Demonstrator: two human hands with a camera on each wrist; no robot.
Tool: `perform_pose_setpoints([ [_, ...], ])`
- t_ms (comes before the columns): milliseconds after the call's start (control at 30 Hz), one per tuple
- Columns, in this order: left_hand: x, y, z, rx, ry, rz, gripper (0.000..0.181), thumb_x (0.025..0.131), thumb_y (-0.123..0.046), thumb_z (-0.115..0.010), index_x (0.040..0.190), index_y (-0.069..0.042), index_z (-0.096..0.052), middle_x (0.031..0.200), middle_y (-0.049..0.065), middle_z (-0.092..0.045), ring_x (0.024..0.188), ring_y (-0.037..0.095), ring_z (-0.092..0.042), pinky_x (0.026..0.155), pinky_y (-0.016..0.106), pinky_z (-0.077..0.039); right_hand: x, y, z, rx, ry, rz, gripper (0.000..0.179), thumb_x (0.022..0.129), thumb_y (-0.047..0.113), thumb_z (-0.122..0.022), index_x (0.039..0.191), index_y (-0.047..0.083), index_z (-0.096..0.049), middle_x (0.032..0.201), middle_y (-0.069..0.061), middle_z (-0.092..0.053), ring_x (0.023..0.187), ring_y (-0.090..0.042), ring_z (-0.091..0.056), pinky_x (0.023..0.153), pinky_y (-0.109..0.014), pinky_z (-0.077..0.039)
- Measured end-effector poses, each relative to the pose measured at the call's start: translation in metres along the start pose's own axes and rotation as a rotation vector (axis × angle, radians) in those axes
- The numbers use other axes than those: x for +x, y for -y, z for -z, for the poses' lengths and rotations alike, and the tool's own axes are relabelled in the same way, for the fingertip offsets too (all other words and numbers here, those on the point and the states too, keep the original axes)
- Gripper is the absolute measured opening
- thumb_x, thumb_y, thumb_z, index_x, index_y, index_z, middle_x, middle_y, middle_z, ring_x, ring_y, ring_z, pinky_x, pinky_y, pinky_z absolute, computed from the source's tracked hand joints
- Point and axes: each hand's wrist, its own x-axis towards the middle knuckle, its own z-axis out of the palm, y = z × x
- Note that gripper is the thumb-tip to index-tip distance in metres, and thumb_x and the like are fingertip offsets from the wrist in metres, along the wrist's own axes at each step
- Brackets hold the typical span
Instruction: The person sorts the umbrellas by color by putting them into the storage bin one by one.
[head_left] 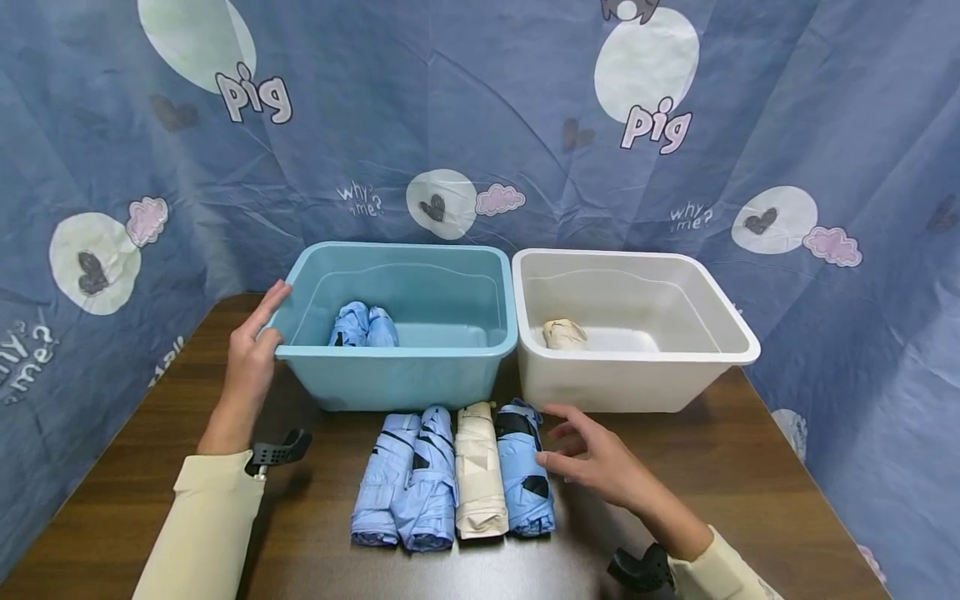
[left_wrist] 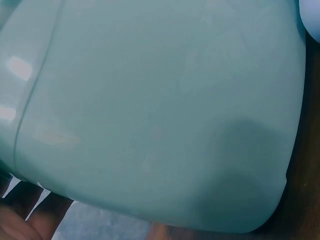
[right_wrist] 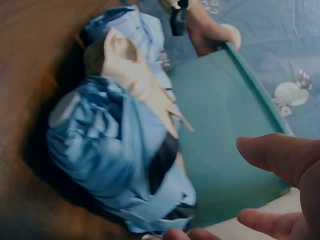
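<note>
R grip [head_left: 596,460] is empty & fairly wide, thumb and index well apart, gap turned left toward the end blue roll [head_left: 519,458]. Thumb vs. roll: they overlap at the edge in the head view, but can't tell if it's contact.

Landmark = teal bin [head_left: 397,380]. End blue roll lies on the tabletop [head_left: 315,533], just in front of the bin's right front corner. Long axis approx. fore-aft, far end toward the bin, near end a touch to the right. So the key relation, IMO: roll is immediately left of R grip, & a hold would go across its short width. R hand is clearly nearer than L. Cream roll [head_left: 480,475] sits snug on its left, also in front of the bin, so prob. not much finger room that side.

R hand pose: forearm slants in from the bin's front right, index farther fwd (bin side), thumb nearer the person.

L grip [head_left: 251,354] is at the bin's left front corner, fingers at the left rim, thumb by the corner; pinching vs. just resting, can't tell.

Also: 2 more blue rolls [head_left: 405,492] in front of the bin, left of the cream one; white bin [head_left: 622,383] just right of it.
</note>
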Motion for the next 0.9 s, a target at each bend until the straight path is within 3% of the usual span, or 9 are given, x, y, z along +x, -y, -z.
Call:
perform_pose_setpoints([
  [267,0.0,-0.001,0.0,-0.026,-0.017,-0.01,0.059,0.084,0.005,-0.034,0.139,-0.005,-0.051,0.15,0.007,-0.04,0.139,0.012,-0.033,0.103,0.02,-0.026,0.005,-0.013,-0.015,0.051,0.009,-0.03,0.075,0.085,0.025,-0.074,0.147,0.014,-0.033,0.123,-0.028,-0.053,0.101,-0.037,-0.062,0.066,-0.04,-0.054],
  [600,-0.001,-0.001,0.0,-0.007,-0.019,-0.012,0.06,0.083,0.005,-0.034,0.139,-0.008,-0.052,0.15,0.005,-0.042,0.138,0.01,-0.034,0.102,0.021,-0.026,0.011,-0.016,-0.026,0.121,0.022,-0.068,0.081,0.084,0.025,-0.075,0.15,0.02,-0.028,0.124,-0.027,-0.052,0.095,-0.033,-0.064,0.058,-0.038,-0.054],
  [900,-0.002,-0.003,-0.001,0.004,-0.021,-0.026,0.061,0.083,0.004,-0.034,0.139,-0.008,-0.053,0.149,0.002,-0.043,0.138,0.01,-0.034,0.1,0.019,-0.027,0.022,-0.015,-0.031,-0.083,0.043,0.01,0.079,0.086,0.038,-0.071,0.152,0.027,-0.029,0.134,-0.021,-0.05,0.1,-0.028,-0.059,0.079,-0.045,-0.049],
])
